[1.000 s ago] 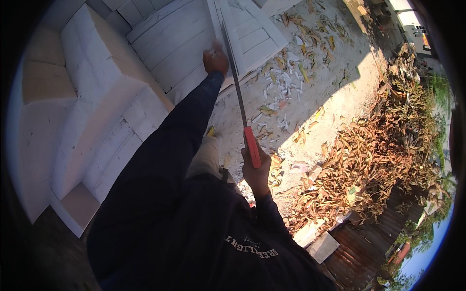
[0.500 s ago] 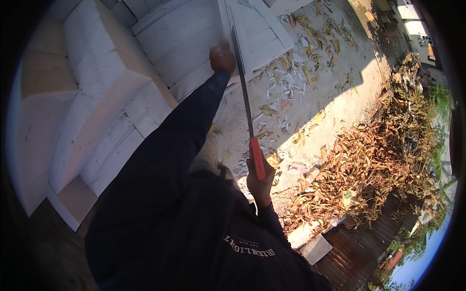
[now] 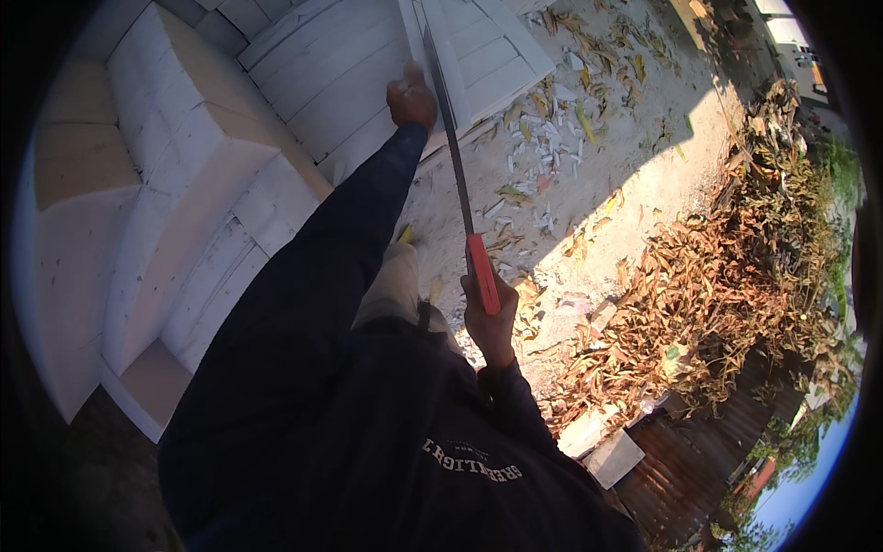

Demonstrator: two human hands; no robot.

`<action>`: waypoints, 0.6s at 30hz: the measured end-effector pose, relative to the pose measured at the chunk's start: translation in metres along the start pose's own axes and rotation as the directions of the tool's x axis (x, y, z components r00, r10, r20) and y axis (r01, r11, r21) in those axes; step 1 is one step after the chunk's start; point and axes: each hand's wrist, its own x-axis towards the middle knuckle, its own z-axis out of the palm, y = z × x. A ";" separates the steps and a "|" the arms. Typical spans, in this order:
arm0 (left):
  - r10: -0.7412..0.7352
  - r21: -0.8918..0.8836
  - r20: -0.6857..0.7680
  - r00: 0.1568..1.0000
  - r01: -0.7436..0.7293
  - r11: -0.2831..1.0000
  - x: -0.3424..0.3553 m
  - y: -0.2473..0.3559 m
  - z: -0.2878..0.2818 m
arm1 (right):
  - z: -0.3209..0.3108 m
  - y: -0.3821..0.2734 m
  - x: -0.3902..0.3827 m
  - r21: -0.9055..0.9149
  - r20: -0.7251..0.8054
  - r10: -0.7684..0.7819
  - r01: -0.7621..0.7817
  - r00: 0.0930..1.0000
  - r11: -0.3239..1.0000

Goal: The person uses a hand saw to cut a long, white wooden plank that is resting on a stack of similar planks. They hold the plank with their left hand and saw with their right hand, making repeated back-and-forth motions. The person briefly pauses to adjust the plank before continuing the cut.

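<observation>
My right hand (image 3: 490, 322) is wrapped round the red handle of a handsaw (image 3: 483, 274), low in the middle of the view. Its long, thin blade points away from me and lies along a narrow white strip (image 3: 411, 37) on a stack of white slabs (image 3: 345, 78). Just left of the blade, my left hand (image 3: 411, 99) is closed at the near part of that strip, with the arm stretched out. Its fingertips are partly hidden, and the blade's far end runs toward the upper edge of the view.
Large white blocks (image 3: 193, 147) are stacked at the left. White offcuts (image 3: 552, 152) and leaves litter the sandy ground right of the slabs. Farther right lies a big heap of dry leaves (image 3: 717, 276), with a rusty corrugated sheet (image 3: 694, 460) and a pale block (image 3: 613, 458) below it.
My right hand and the saw have moved forward, away from my body. My left hand stays beside the blade, and the whole view has shifted slightly.
</observation>
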 end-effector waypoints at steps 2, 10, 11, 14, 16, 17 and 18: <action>-0.006 -0.082 0.058 0.998 0.011 0.997 -0.010 0.006 0.005 | 0.004 -0.002 0.059 -0.020 0.068 0.054 -0.053 0.996 0.998; 0.007 0.026 -0.049 0.999 -0.006 1.000 -0.002 0.000 0.001 | 0.004 0.051 -0.033 -0.017 -0.089 -0.072 0.071 0.993 0.997; 0.010 0.030 -0.061 0.998 -0.008 1.000 -0.001 0.001 0.004 | -0.002 0.040 -0.036 -0.027 -0.082 -0.068 0.066 0.994 0.997; 0.061 0.069 -0.034 0.998 -0.059 0.996 0.001 0.002 0.006 | 0.000 0.022 0.030 0.084 -0.026 0.012 -0.010 1.000 0.996; 0.097 0.022 -0.037 0.995 -0.097 0.995 0.002 0.003 0.009 | 0.000 0.008 0.078 -0.012 0.024 -0.042 0.042 0.999 0.999; 0.104 -0.032 -0.041 0.994 -0.105 0.994 -0.003 0.002 0.009 | 0.003 0.012 0.077 0.031 -0.011 -0.075 0.075 0.997 0.997; 0.109 -0.086 -0.044 0.993 -0.112 0.990 -0.009 0.001 0.008 | 0.005 0.015 0.071 0.071 -0.050 -0.105 0.108 0.993 0.992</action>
